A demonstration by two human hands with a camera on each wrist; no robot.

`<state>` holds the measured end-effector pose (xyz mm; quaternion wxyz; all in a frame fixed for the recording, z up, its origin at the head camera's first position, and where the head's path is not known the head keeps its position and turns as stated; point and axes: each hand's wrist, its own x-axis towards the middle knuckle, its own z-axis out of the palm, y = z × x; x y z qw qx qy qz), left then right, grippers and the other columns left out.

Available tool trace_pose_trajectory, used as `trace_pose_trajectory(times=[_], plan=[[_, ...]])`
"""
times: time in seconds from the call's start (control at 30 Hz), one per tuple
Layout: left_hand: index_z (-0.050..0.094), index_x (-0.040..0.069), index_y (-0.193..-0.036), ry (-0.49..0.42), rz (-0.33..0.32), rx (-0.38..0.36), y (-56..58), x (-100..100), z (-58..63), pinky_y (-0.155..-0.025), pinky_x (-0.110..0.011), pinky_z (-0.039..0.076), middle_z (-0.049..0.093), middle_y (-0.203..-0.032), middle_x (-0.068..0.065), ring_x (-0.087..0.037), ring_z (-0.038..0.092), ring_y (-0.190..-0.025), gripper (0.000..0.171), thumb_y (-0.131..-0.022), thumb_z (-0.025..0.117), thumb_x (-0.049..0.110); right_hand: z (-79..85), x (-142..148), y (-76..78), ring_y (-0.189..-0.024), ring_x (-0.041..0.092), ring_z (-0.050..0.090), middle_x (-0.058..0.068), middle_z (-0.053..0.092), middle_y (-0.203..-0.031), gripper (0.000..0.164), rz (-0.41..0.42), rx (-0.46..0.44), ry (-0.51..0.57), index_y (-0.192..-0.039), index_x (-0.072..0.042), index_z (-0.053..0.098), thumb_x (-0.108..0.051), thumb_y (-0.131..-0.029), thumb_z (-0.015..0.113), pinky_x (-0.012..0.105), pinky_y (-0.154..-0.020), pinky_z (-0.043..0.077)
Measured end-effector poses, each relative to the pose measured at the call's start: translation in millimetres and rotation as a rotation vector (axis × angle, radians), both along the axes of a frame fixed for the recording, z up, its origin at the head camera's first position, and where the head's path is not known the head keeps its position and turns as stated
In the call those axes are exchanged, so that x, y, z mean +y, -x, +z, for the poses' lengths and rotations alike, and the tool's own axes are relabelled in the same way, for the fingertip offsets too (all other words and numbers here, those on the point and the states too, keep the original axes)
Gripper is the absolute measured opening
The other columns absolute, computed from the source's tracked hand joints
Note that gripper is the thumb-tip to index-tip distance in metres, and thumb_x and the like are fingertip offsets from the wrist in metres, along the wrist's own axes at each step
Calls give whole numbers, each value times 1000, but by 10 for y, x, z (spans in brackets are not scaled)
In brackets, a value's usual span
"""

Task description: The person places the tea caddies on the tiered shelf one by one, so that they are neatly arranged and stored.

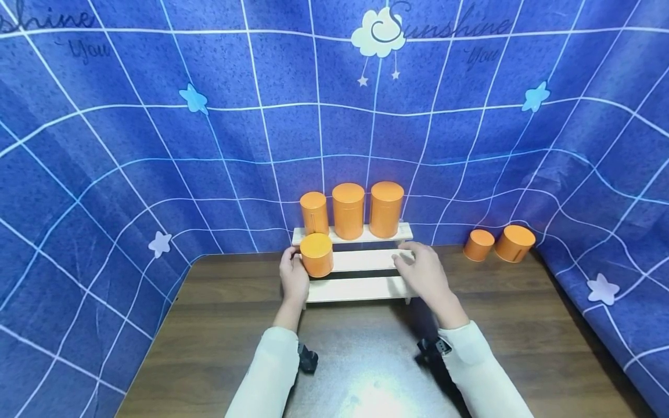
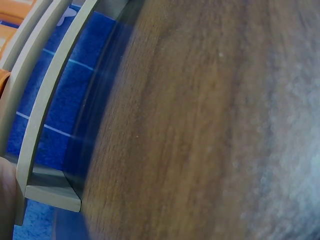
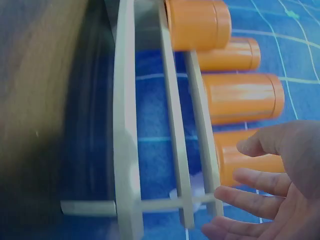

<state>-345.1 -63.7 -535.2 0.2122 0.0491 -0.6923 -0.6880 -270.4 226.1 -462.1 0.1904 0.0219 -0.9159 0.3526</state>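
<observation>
A three-tier pale wooden rack [image 1: 360,289] stands on the brown table. On its middle tier, at the left end, sits an orange canister [image 1: 316,255]. Beside that canister and the rack's left end is my left hand [image 1: 294,278], its fingers partly hidden; only a sliver of it shows in the left wrist view. Three taller orange canisters stand in a row on the top tier, the rightmost canister [image 1: 387,210] being one of the widest. My right hand [image 3: 270,185] hovers at the rack's right end, fingers spread and loosely bent, holding nothing.
Two short orange canisters, a smaller canister [image 1: 478,245] and a wider canister [image 1: 515,244], stand on the table at the back right. A blue patterned cloth [image 1: 251,133] hangs behind and around the table [image 1: 225,342]. Dark wrist devices sit on both wrists.
</observation>
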Motion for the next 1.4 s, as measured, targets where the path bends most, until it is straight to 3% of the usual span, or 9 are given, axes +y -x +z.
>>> trace_pose_trajectory(times=[0.47, 0.77, 0.9, 1.1, 1.27, 1.4], plan=[[63, -5, -123, -8, -15, -3, 17, -12, -9, -108, -47, 50, 67, -126, -24, -31, 63, -122, 27, -107, 42, 1, 3, 423, 78, -114, 43, 71, 25, 75, -122, 36, -99, 45, 56, -120, 2, 73, -25, -96, 72, 58, -99, 55], [63, -5, -123, -15, 0, -14, 10, -38, 8, -109, -46, 49, 66, -127, -24, -31, 62, -123, 27, -108, 41, 1, -87, 673, 161, -123, 47, 66, 27, 74, -124, 37, -142, 53, 50, -122, 5, 72, -23, -98, 71, 60, -106, 50], [62, -4, -124, -17, -6, -15, 11, -38, 25, -111, -48, 49, 66, -128, -23, -31, 61, -124, 27, -108, 41, 2, -145, 796, 202, -131, 49, 57, 30, 68, -131, 40, -163, 73, 50, -124, 7, 70, -21, -96, 72, 60, -114, 41], [63, -4, -124, -24, -15, -22, 20, -25, 0, -111, -47, 48, 66, -128, -23, -30, 61, -124, 28, -108, 41, 2, -275, 1021, 263, -143, 55, 36, 36, 51, -149, 52, -245, 29, 31, -136, 8, 61, -21, -94, 72, 62, -122, 24], [63, -4, -125, -44, -22, -11, 29, -16, -32, -110, -47, 48, 66, -128, -23, -30, 61, -123, 28, -108, 42, 2, -391, 1190, 337, -149, 57, 29, 38, 46, -153, 57, -292, 35, 21, -138, 10, 56, -20, -92, 70, 63, -125, 17], [63, -5, -127, -48, -14, -2, 33, -2, -37, -112, -48, 47, 65, -130, -24, -31, 60, -125, 29, -109, 41, 2, -464, 1285, 380, -150, 55, 33, 39, 46, -154, 56, -273, 61, 37, -138, 13, 56, -16, -92, 70, 64, -127, 12]])
